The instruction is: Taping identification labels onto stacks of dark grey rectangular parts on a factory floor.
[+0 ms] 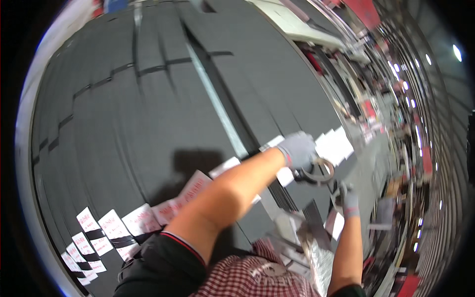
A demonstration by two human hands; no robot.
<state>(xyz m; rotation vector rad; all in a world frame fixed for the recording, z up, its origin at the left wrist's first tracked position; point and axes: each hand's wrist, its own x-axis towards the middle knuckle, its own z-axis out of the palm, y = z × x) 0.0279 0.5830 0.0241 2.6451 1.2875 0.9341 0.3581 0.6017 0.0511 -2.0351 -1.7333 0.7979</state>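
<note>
My left hand (298, 148), in a grey glove, reaches across to the right over the near edge of a stack of dark grey panels (148, 114). Its fingers are closed at a roll of black tape (319, 172), a ring with a brownish core. White paper sheets (335, 146) lie on the panels just beyond that hand. Lower and farther right is my right hand (350, 200), also gloved in grey. Motion smears its fingers, and a small dark shape shows beside them; I cannot make out whether it is held.
Printed white sheets (114, 227) with red lettering line the near edge, several held by black tape strips. A pale strip (217, 106) runs along a gap between panels. Crumpled clear plastic wrap (317, 260) hangs near my body. Factory floor (368, 168) and blurred equipment lie right.
</note>
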